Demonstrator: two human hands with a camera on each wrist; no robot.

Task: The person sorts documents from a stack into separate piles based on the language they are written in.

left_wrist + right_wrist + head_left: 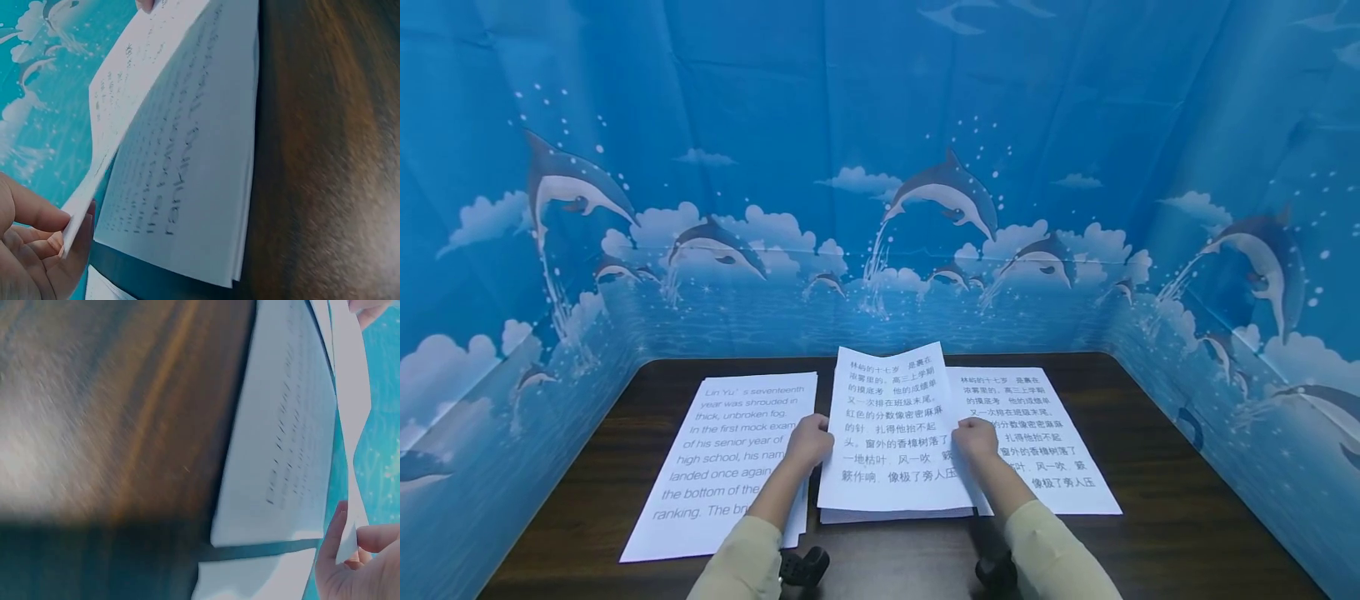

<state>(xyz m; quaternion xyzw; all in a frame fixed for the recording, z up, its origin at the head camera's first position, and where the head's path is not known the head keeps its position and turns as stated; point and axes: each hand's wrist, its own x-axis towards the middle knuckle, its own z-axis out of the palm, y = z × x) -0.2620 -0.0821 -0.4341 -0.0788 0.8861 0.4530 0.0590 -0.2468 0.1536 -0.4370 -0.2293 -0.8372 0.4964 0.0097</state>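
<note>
My left hand and right hand hold a white printed sheet of paper by its two side edges. It carries Chinese text and is lifted and tilted in the middle of the table. In the left wrist view, thumb and fingers pinch one edge of it; the right wrist view shows the same pinch at the opposite edge. Below the raised sheet lies a paper stack, its top page printed in English and partly covered by the held sheet.
Left of the middle lies a pile of English-text pages. On the right, a pile with Chinese text lies partly behind my right hand. The dark wooden table meets a blue dolphin-print curtain at the back and sides.
</note>
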